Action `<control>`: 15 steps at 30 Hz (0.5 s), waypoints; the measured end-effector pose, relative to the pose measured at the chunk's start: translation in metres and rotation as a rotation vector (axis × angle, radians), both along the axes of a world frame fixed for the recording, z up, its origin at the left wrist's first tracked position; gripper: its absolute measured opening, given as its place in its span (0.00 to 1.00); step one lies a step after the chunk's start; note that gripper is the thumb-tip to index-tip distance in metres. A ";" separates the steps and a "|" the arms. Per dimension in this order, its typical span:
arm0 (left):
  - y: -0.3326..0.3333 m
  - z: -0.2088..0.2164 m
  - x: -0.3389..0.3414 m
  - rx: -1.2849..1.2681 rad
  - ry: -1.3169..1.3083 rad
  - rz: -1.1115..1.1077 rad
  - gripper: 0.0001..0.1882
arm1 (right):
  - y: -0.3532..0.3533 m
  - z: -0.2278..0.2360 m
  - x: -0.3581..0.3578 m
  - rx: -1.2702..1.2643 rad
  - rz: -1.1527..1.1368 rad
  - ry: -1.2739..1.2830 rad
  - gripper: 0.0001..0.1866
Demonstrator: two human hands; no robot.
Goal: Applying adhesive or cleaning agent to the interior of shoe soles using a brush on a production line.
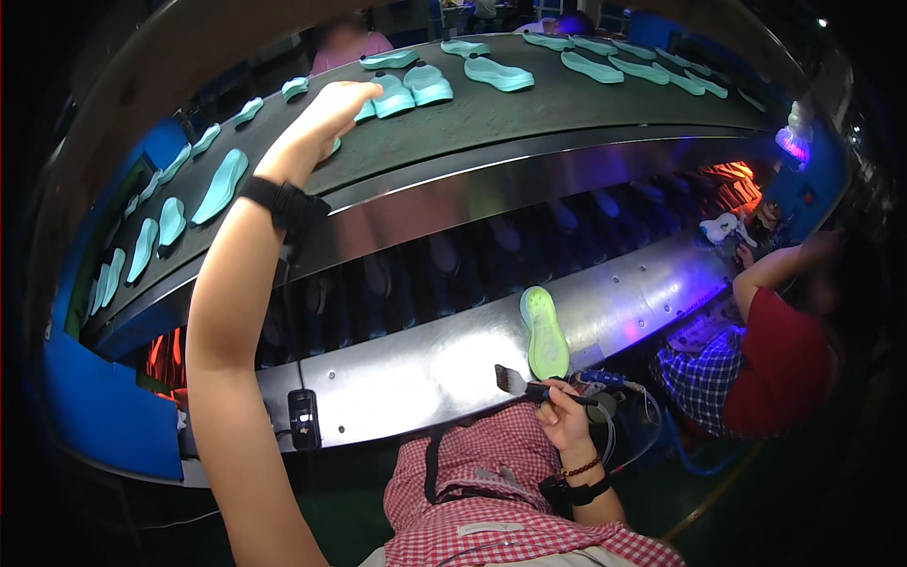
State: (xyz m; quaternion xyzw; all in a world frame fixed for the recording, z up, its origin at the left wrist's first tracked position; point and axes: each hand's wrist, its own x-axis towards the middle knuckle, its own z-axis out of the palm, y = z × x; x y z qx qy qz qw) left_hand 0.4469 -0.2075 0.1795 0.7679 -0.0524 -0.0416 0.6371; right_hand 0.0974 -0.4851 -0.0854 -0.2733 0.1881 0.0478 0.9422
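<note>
My left arm reaches over the upper conveyor, and my left hand (pixel 333 111) is closed around a turquoise shoe sole (pixel 365 111), which it mostly hides. Right beside its fingertips stand two more turquoise soles (pixel 393 95). In my right hand (pixel 564 418), low and close to my lap, is a flat paint brush (pixel 513 381) with a dark handle, its bristles pointing left over the metal ledge. A yellow-green shoe sole (pixel 545 335) lies on that ledge, just beyond the brush and apart from it.
Turquoise soles (pixel 223 187) are spread along the dark conveyor belt (pixel 453 123). Below it, a dark opening holds dim soles, with glowing red areas at both ends. A black box with a cord (pixel 303 419) sits on the metal ledge (pixel 406 378). A co-worker in red (pixel 779 364) sits at right.
</note>
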 end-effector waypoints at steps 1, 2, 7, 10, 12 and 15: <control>-0.006 0.006 0.013 0.450 -0.064 -0.031 0.38 | 0.000 -0.008 0.003 -0.037 0.018 0.008 0.08; -0.011 0.009 0.024 0.899 -0.131 -0.060 0.38 | 0.001 -0.011 0.005 -0.051 0.017 -0.006 0.08; -0.027 -0.009 0.072 1.358 -0.075 -0.033 0.40 | 0.003 -0.010 0.003 0.023 -0.035 -0.007 0.08; -0.025 -0.039 0.111 1.263 -0.104 0.046 0.39 | -0.006 -0.013 -0.008 0.127 -0.085 0.021 0.08; -0.013 -0.059 0.138 1.263 -0.093 0.060 0.38 | -0.010 -0.011 -0.011 0.135 -0.091 0.081 0.09; -0.002 -0.066 0.156 1.280 -0.034 0.031 0.36 | -0.017 -0.023 -0.014 0.171 -0.102 0.082 0.10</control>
